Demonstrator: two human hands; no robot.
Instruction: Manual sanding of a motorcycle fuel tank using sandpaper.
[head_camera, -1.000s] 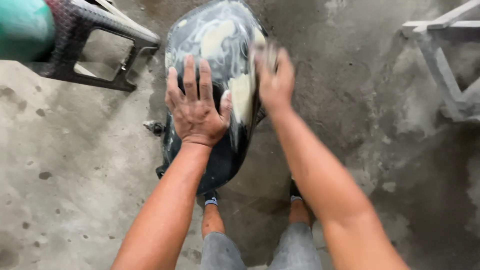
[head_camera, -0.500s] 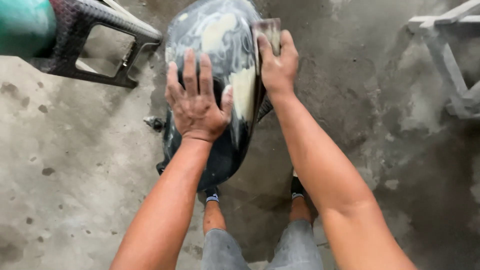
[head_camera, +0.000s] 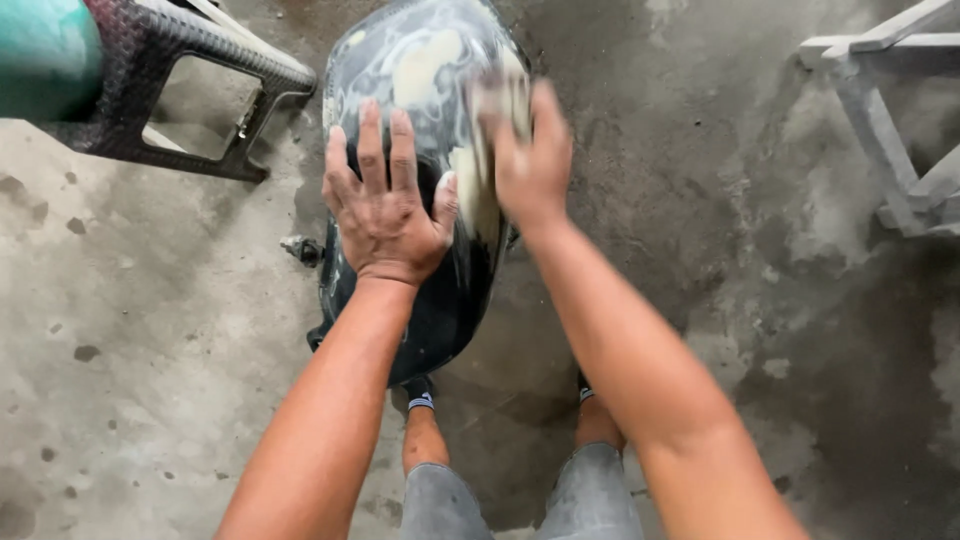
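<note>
A black motorcycle fuel tank (head_camera: 420, 70) with pale filler patches and wet grey smears lies on the concrete floor in front of me. My left hand (head_camera: 385, 205) lies flat on its near middle, fingers spread, holding nothing. My right hand (head_camera: 530, 160) is blurred on the tank's right side, pressing a small grey sanding sheet (head_camera: 500, 100) against the surface.
A dark woven plastic stool (head_camera: 180, 90) stands at the upper left with a teal object (head_camera: 40, 50) on it. A grey dusty frame (head_camera: 890, 110) stands at the upper right. My knees (head_camera: 520, 490) are at the bottom, on wet, stained concrete (head_camera: 130, 330).
My right hand with the sheet went up the tank's right edge, then came back inward over the pale patch. My left hand stayed in place.
</note>
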